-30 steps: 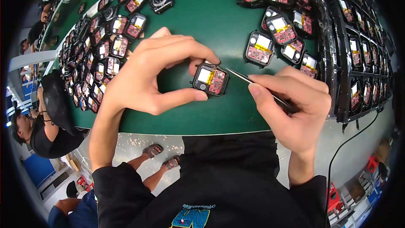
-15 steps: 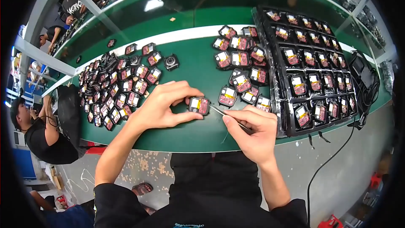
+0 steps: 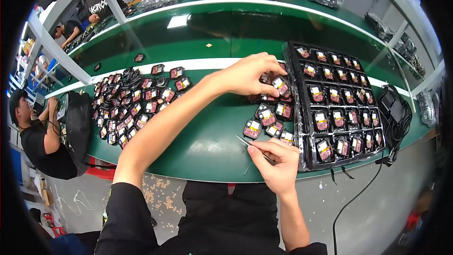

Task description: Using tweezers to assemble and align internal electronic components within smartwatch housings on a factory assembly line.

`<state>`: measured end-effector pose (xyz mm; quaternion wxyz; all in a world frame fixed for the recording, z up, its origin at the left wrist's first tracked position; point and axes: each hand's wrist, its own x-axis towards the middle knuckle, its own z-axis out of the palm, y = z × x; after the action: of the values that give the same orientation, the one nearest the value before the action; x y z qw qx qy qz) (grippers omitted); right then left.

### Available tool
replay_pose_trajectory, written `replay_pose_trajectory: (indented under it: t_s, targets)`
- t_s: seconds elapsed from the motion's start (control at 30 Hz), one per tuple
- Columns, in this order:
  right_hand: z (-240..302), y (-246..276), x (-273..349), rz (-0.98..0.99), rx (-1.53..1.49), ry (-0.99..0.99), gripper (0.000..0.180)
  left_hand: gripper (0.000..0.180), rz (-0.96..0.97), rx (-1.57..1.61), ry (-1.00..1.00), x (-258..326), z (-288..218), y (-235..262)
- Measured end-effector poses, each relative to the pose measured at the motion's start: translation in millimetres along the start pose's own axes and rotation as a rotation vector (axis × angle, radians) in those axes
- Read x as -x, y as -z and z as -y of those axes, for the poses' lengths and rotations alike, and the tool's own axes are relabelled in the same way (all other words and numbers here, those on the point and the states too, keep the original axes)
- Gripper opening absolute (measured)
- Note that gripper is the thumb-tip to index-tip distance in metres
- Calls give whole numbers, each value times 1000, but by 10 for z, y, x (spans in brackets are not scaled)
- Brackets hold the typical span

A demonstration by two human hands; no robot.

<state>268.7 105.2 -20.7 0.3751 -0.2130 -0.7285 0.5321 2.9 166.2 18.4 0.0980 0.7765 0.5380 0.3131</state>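
Note:
My left hand [image 3: 250, 74] reaches across to the smaller pile beside the tray, its thumb and fingers closed round a black watch-like module [image 3: 281, 86] with a red circuit board and a pale, yellow-edged part. Under and below it lies the pile of similar modules [image 3: 266, 116], some hidden by my hand. Nearer the front edge, my right hand [image 3: 277, 163] grips slim metal tweezers [image 3: 244, 140], their tips pointing up and left above the green table [image 3: 198, 153]. No module touches the tweezers.
A black compartment tray [image 3: 306, 147] filled with rows of modules stands at the right, with a black cable [image 3: 409, 108] beyond it. A large heap of modules [image 3: 132, 95] lies at the left. Co-workers [image 3: 40, 132] sit at the left and across the bench.
My left hand has moved from the table's middle to the right-hand pile with a module in its fingers. My right hand still holds the tweezers, a little further left. The view has shifted upward.

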Motion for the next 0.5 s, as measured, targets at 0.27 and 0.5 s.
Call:
replay_pose_trajectory:
  t_s: [0.27,0.5]
  targets:
    - [-69,22,-7,-5,-17,0,15,41,-243,-222,196,560,279,429]
    - [8,47,-141,15,79,3,11,37,-303,-867,833,2006,1322,1601]
